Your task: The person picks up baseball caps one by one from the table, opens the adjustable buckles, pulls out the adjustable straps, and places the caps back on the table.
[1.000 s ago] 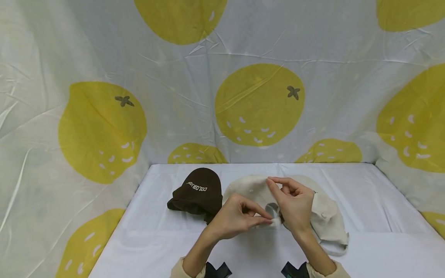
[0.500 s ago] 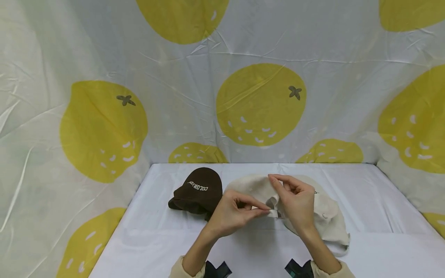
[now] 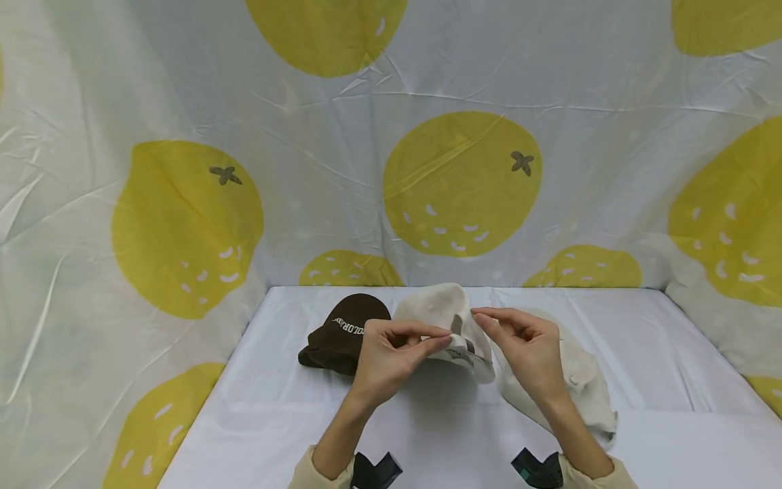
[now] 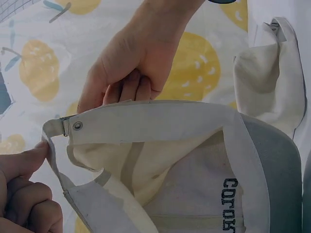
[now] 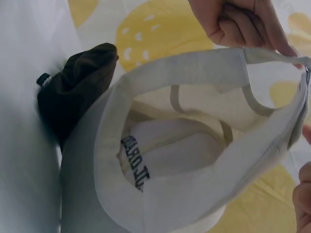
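A cream baseball cap point(image 3: 430, 305) is held up over the table between both hands, its open underside showing in the wrist views. My left hand point(image 3: 387, 356) pinches its back strap point(image 4: 54, 162) between thumb and index finger. With thumb and index finger, my right hand point(image 3: 530, 350) pinches the cap's edge near the strap's other end. A metal clasp point(image 4: 64, 126) joins the strap beside a small eyelet point(image 4: 77, 125). Dark lettering point(image 5: 133, 160) shows inside the crown. The grey-green underside of the brim point(image 4: 279, 170) appears in the left wrist view.
A dark brown cap point(image 3: 336, 346) with white lettering lies on the white-covered table point(image 3: 269, 421) at the left. Another cream cap point(image 3: 583, 380) lies to the right, partly behind my right forearm. A lemon-print curtain point(image 3: 293, 170) encloses the back and sides.
My left hand has moved up and to the left with the strap. The held cap has risen and tilted, so more of its crown shows. My right hand has shifted slightly right.
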`<state>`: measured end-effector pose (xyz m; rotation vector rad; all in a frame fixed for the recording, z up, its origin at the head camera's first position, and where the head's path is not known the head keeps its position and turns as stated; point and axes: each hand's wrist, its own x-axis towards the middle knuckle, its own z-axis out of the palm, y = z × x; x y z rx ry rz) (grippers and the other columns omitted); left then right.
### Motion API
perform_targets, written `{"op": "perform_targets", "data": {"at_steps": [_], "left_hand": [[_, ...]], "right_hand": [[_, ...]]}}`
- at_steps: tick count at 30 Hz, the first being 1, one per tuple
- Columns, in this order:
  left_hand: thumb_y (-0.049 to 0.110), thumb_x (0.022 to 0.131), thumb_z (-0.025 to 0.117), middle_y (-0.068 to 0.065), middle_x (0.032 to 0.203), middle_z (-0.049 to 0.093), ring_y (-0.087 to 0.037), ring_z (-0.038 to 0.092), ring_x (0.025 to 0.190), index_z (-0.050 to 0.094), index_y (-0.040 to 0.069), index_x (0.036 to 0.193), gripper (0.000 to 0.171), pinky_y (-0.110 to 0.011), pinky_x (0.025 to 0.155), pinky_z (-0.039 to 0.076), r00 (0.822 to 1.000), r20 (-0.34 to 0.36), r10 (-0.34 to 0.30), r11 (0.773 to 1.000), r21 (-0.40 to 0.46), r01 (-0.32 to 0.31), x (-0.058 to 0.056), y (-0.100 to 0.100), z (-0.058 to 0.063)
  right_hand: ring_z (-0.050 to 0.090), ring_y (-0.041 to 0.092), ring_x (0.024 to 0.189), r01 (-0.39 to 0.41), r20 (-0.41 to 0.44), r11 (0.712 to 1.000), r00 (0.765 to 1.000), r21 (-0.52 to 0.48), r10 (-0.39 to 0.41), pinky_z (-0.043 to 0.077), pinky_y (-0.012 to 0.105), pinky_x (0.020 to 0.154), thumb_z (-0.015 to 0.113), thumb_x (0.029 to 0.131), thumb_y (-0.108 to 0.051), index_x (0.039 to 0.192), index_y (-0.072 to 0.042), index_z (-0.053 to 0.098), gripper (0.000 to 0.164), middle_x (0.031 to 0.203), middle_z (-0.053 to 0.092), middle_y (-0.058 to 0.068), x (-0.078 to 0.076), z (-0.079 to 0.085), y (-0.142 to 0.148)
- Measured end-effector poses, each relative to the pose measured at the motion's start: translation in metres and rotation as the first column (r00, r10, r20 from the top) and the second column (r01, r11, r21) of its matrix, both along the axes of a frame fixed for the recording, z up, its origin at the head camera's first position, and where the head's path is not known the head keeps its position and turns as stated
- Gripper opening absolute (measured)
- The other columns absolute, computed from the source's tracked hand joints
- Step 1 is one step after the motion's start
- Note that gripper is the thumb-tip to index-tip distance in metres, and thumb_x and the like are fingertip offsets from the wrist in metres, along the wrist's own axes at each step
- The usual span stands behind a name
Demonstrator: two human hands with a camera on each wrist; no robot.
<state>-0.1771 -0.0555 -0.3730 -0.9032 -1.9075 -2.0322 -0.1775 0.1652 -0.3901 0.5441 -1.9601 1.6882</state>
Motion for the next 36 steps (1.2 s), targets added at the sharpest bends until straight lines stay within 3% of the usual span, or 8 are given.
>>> {"op": "perform_targets", "data": {"at_steps": [7, 14, 27, 36], "left_hand": [[-0.004, 0.082, 0.084, -0.008, 0.047, 0.043, -0.002, 0.031, 0.048, 0.080, -0.007, 0.090, 0.010, -0.023, 0.042, 0.025, 0.994, -0.066, 0.092, 0.995, 0.047, -0.089, -0.001, -0.004, 0.002], [-0.006, 0.081, 0.083, -0.008, 0.046, 0.047, -0.004, 0.029, 0.047, 0.080, -0.008, 0.089, 0.009, -0.023, 0.041, 0.022, 0.982, -0.101, 0.160, 0.982, 0.114, -0.149, -0.001, -0.005, 0.005], [-0.007, 0.081, 0.083, -0.006, 0.048, 0.048, -0.007, 0.027, 0.048, 0.080, -0.007, 0.090, 0.009, -0.026, 0.042, 0.020, 0.969, -0.132, 0.210, 0.974, 0.118, -0.195, -0.002, -0.013, 0.006], [-0.007, 0.081, 0.084, -0.007, 0.049, 0.048, -0.007, 0.029, 0.049, 0.080, -0.007, 0.089, 0.009, -0.026, 0.042, 0.021, 0.974, -0.102, 0.201, 0.976, 0.103, -0.191, -0.003, -0.016, 0.009]], "right_hand": [[0.015, 0.017, 0.043, -0.146, -0.011, 0.989, 0.989, 0.034, 0.147, 0.020, 0.024, 0.039, 0.074, 0.087, 0.013, 0.105, 0.006, 0.078, 0.020, 0.052, 0.025, 0.001, 0.001, -0.002, 0.008], [0.011, 0.019, 0.045, -0.277, 0.010, 0.960, 0.961, 0.035, 0.277, 0.020, 0.028, 0.039, 0.076, 0.082, 0.017, 0.105, 0.011, 0.076, 0.024, 0.052, 0.020, 0.002, 0.001, 0.000, 0.009], [0.012, 0.020, 0.049, -0.291, 0.139, 0.955, 0.949, 0.053, 0.282, 0.022, 0.032, 0.042, 0.082, 0.082, 0.006, 0.101, 0.002, 0.078, 0.020, 0.054, 0.019, 0.003, 0.001, -0.001, 0.007], [0.011, 0.020, 0.049, -0.287, 0.124, 0.958, 0.951, 0.007, 0.284, 0.023, 0.033, 0.043, 0.079, 0.085, 0.009, 0.099, 0.002, 0.077, 0.016, 0.054, 0.019, 0.003, 0.000, 0.000, 0.008]]}}
